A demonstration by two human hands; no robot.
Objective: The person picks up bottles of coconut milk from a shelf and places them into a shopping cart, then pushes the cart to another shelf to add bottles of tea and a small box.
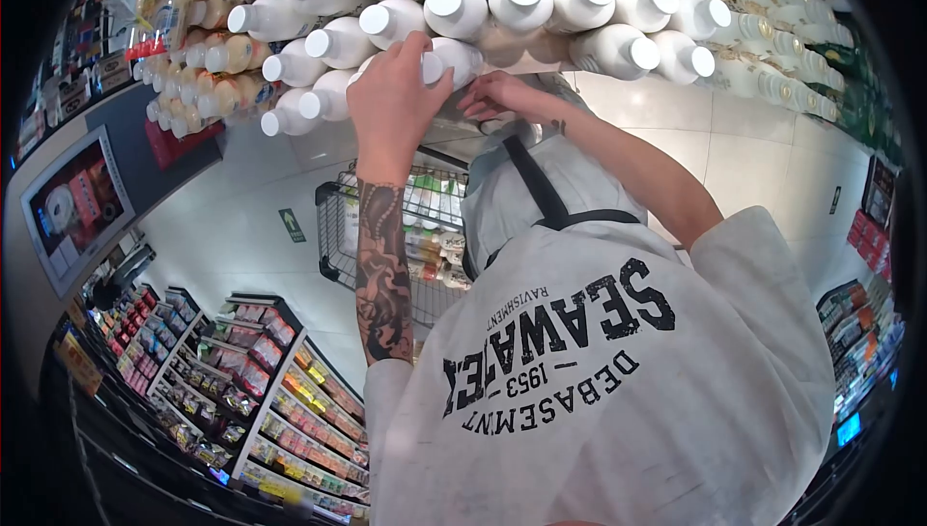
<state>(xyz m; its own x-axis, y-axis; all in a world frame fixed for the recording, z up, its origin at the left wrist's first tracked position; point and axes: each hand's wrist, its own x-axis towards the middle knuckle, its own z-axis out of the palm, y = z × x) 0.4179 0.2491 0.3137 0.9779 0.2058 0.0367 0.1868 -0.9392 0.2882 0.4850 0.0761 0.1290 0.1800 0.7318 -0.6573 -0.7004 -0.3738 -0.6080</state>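
Rows of white bottles (521, 4) with round white caps fill the top of the head view. My left hand (391, 96), at the end of a tattooed forearm, reaches to the lower front of these rows. Its thumb and fingers are closed round the cap end of one white bottle (458, 60), with neighbouring bottles close on both sides. To the right and slightly lower, my right hand (499, 95) is held just under the bottles, its fingers loosely bent and apart. Nothing shows in it.
A wire shopping cart (338, 236) with packaged goods stands below my left forearm. Cloudy pale bottles (763, 38) stand at the upper right. A lit screen (79, 202) is at the far left; shelves of packets (299, 410) stand at the lower left.
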